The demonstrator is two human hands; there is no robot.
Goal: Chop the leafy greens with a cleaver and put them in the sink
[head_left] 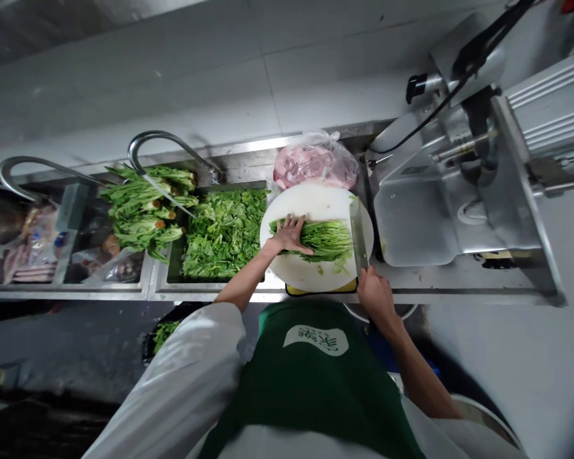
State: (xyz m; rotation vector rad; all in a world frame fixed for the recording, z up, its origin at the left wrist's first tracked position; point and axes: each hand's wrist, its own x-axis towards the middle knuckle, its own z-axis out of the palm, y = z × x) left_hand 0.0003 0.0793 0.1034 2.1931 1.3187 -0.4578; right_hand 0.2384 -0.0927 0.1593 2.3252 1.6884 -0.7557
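Note:
A round white cutting board [316,199] lies on the steel counter with a bunch of green leafy vegetables [326,240] across it. My left hand [291,234] presses down on the left end of the bunch, fingers bent over the stems. My right hand [374,291] grips the handle of a cleaver [358,234], whose blade stands at the right end of the greens.
A sink [224,233] full of cut greens is left of the board, with whole stalks [146,210] heaped beside two curved taps. A bag of raw meat [314,166] sits behind the board. A metal slicing machine [463,185] fills the right.

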